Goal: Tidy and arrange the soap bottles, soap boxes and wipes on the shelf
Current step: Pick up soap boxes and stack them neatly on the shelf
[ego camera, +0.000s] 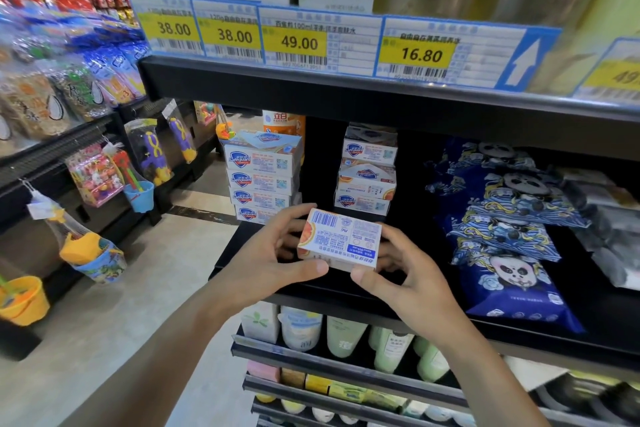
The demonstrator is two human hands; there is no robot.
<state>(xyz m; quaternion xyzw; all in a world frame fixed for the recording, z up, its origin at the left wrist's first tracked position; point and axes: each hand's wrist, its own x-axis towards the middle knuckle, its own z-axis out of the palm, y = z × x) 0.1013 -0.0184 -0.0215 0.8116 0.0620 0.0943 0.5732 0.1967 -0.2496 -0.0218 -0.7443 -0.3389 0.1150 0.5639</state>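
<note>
Along the far left hung toy packs (145,152) and small buckets (140,196) on a neighbouring rack, no part of this job; at the left end of the black shelf (242,246) stood a stack of soap boxes (261,180), four or so high, faces forward and edges roughly square, with an orange bottle (285,121) behind it; the left hand (273,253) gripped the left end of a single soap box (341,239), thumb along the near edge and fingers curled behind; that box was held just above the shelf's front lip, its barcode side turned up, seemingly so that it could be turned the right way before being set down; directly behind it stood a second, shorter stack of soap boxes (367,173), whose middle box sat tilted and out of line, and the held box probably belonged on or beside this pile; the right hand (401,267) pinched the box's right end, thumb in front and fingers underneath, so both hands shared the load and could rotate it; further right, dark blue wipes packs (505,229) with panda prints lay fanned and overlapping, not yet squared; at the far right were silvery packs (609,218), blurred.
</note>
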